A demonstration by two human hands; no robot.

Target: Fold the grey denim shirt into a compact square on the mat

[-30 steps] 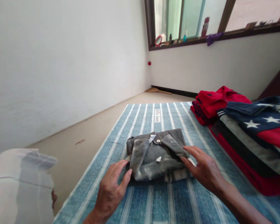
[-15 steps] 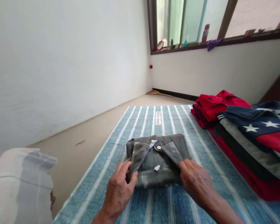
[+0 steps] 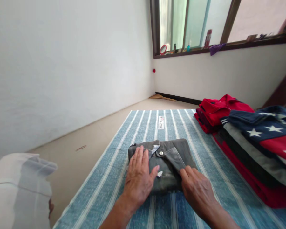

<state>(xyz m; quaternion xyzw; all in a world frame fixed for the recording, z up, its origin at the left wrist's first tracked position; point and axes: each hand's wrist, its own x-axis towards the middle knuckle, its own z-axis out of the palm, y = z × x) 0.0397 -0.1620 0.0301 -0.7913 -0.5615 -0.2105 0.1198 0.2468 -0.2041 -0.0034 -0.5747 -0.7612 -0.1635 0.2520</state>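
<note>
A folded dark grey denim shirt (image 3: 176,146) lies on the blue striped cloth (image 3: 147,127), its pointed collar and a pale button facing up. White label tags show inside the neck. My left hand (image 3: 139,178) rests flat over the left side of the collar, fingers stretched forward and thumb out to the right. With curled fingers, my right hand (image 3: 197,184) pinches the tip of the right collar flap near the shirt's front right corner. The left collar flap is mostly hidden beneath my left hand.
Stacked folded clothes (image 3: 255,159) stand along the right side, with a red garment (image 3: 221,109) behind. Fabric with grey stripes (image 3: 19,190) covers something at lower left. Small items and a purple cloth (image 3: 215,48) sit on the window sill. A broom (image 3: 162,96) lies by the wall.
My left hand has let go of the shirt's left edge and now lies flat on top of the collar. My right hand stays at the right collar flap.
</note>
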